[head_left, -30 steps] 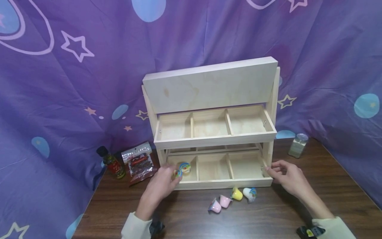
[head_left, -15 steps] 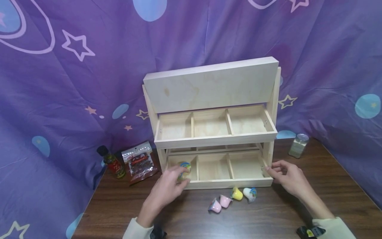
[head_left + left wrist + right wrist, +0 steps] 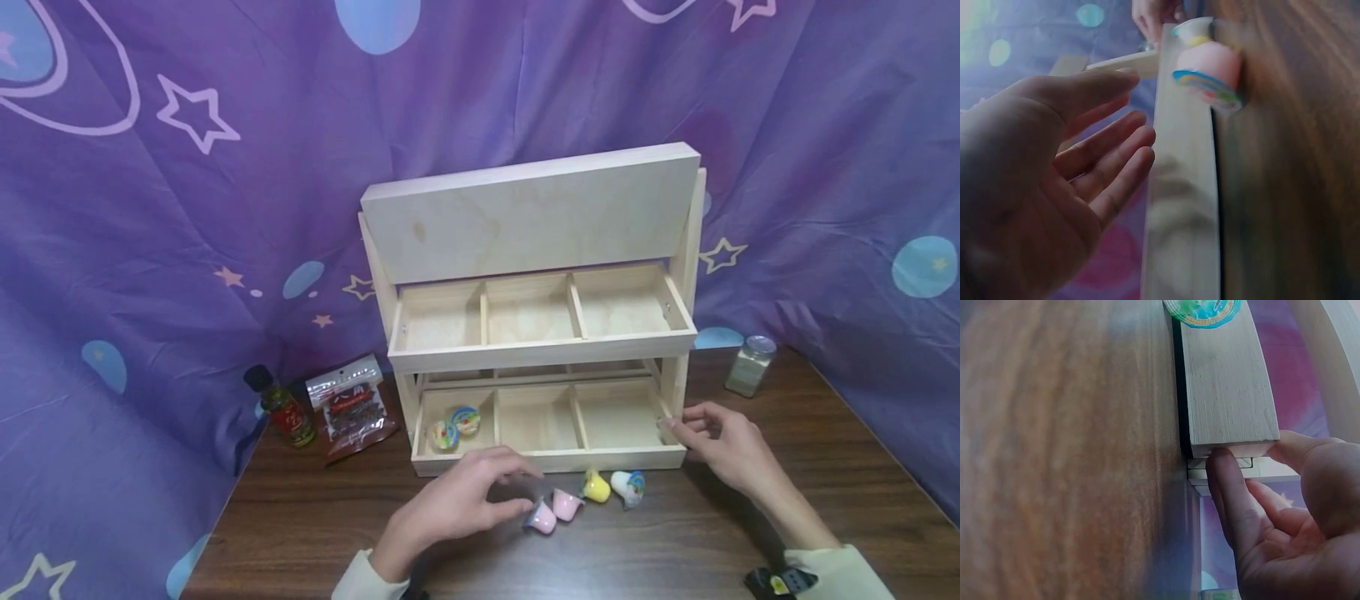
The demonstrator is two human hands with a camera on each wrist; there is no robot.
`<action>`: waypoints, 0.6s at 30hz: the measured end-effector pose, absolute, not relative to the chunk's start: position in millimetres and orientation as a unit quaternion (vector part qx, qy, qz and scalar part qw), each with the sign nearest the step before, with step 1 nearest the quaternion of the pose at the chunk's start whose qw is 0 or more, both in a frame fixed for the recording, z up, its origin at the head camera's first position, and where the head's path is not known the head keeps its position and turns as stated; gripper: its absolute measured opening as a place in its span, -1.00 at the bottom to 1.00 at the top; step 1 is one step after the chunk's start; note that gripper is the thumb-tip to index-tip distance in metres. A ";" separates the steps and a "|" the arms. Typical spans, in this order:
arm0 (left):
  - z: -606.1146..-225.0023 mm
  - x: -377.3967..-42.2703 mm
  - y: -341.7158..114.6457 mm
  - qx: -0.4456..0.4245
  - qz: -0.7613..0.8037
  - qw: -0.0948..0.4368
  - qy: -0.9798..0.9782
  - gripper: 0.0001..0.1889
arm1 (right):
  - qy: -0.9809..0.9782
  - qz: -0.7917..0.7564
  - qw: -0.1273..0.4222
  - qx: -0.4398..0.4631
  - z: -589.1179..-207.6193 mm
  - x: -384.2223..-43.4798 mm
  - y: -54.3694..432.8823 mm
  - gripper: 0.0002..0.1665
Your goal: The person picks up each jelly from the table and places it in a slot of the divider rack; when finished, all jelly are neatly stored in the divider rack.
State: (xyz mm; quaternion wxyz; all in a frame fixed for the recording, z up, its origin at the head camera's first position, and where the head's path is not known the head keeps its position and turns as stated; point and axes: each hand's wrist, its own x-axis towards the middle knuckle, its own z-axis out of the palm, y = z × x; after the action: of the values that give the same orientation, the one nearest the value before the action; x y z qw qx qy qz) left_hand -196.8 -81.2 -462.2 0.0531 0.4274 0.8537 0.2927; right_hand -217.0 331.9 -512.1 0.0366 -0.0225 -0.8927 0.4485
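Note:
In the head view my left hand (image 3: 467, 498) hovers just in front of the wooden rack, thumb and fingers apart. Its fingertips are close to two pink jelly cups, one (image 3: 542, 518) nearer the thumb and the other (image 3: 567, 504) beside it. The left wrist view has the fingers loosely bent around nothing, near a blurred pink cup (image 3: 1210, 69). My right hand (image 3: 726, 442) pinches the right end of the rack's lower tray (image 3: 1232, 394), thumb over the edge and fingers against the end face. Two jelly cups, one (image 3: 444, 436) touching another (image 3: 467, 420), lie in the lower left compartment.
A yellow cup (image 3: 596, 487) and a white cup (image 3: 627, 488) lie on the table (image 3: 480, 567) before the rack. Left of it are a dark-capped bottle (image 3: 285, 412) and a spice packet (image 3: 356, 412). A glass jar (image 3: 750, 367) stands to the right.
My left hand has come out of the lower left compartment, uncovering the two cups there, and moved right and nearer to the pink cups. The right hand has stayed put.

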 end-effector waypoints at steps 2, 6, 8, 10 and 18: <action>-467.1 -197.9 -77.6 0.430 0.293 0.067 0.851 -0.59 | -0.893 0.448 0.037 -0.021 -512.5 -217.1 331.5 -0.39; -477.4 -200.4 -73.9 0.432 0.306 0.077 0.845 -0.60 | -0.893 0.448 0.036 -0.019 -513.0 -216.2 330.2 -0.40; -481.5 -200.9 -73.5 0.433 0.314 0.080 0.841 -0.61 | -0.894 0.447 0.034 -0.020 -513.3 -215.7 329.7 -0.39; -484.8 -201.4 -73.9 0.437 0.318 0.082 0.837 -0.62 | -0.894 0.446 0.032 -0.021 -513.6 -216.1 330.0 -0.38; -493.6 -204.4 -75.1 0.460 0.300 0.107 0.829 -0.55 | -0.893 0.448 0.039 -0.024 -513.4 -217.8 332.2 -0.39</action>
State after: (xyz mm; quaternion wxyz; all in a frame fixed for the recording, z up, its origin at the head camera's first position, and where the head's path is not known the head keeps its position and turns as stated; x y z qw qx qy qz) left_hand -204.4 -75.1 -493.6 0.1070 0.4596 0.8292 0.2996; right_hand -217.8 332.2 -513.4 0.0386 -0.0243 -0.8928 0.4481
